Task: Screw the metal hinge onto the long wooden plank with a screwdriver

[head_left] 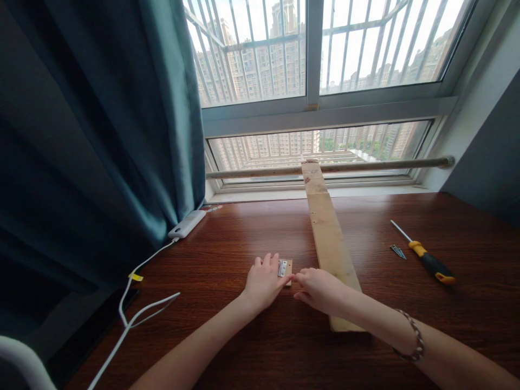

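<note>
On the table, my left hand (262,281) lies over a small light wooden block (289,266), fingers along its left side and thumb across its near end. A silver hinge (283,268) with holes rests on the block, partly covered by those fingers. My right hand (319,288) reaches in from the right with curled fingers, its fingertips close to my left thumb and the block's near right corner. What is between them, if anything, is too small to make out. Beneath my right wrist runs a long wooden board (331,230), its far end at the window rail.
A screwdriver (430,261) with a yellow and black handle lies at the right beside several screws (397,252). A white power bank (187,223) with a white cable (122,303) is at the left by the blue curtain (170,119). A rail (374,165) crosses the window.
</note>
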Demonstrator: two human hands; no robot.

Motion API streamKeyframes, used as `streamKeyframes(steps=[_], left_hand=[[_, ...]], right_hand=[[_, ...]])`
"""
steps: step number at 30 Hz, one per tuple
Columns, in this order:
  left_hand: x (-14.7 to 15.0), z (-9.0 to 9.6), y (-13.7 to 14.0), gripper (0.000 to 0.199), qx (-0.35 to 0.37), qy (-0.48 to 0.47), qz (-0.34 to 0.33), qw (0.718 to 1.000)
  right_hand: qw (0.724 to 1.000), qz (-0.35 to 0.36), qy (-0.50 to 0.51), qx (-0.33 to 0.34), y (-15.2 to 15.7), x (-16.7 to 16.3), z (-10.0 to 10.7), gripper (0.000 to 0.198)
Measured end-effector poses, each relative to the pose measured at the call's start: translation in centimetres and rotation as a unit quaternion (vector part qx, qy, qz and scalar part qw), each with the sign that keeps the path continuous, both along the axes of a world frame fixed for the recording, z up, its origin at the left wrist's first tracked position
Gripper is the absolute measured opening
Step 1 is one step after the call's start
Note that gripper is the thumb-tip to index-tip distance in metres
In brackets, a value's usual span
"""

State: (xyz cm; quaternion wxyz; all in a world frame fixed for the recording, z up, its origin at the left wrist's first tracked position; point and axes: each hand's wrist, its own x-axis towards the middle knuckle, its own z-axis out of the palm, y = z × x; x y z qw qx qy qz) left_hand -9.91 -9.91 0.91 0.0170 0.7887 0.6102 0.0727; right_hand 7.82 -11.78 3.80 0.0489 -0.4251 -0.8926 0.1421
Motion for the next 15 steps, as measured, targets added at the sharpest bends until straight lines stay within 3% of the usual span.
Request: streamKeyframes(steps=[6,15], left_hand=[[-2.0,1.5,1.2,0.071,-0.129,-0.098,-0.084,0.983],[-2.5,1.1,2.3,0.073,-0.110,-0.149,-0.104,0.977]], right_hand=[[1.000,-0.012,0.010,-0.006,0.3,0.1,0.6,0.019],[0.996,-0.026,0.084,-0.018,1.1,0.1,-0.2,0.016]])
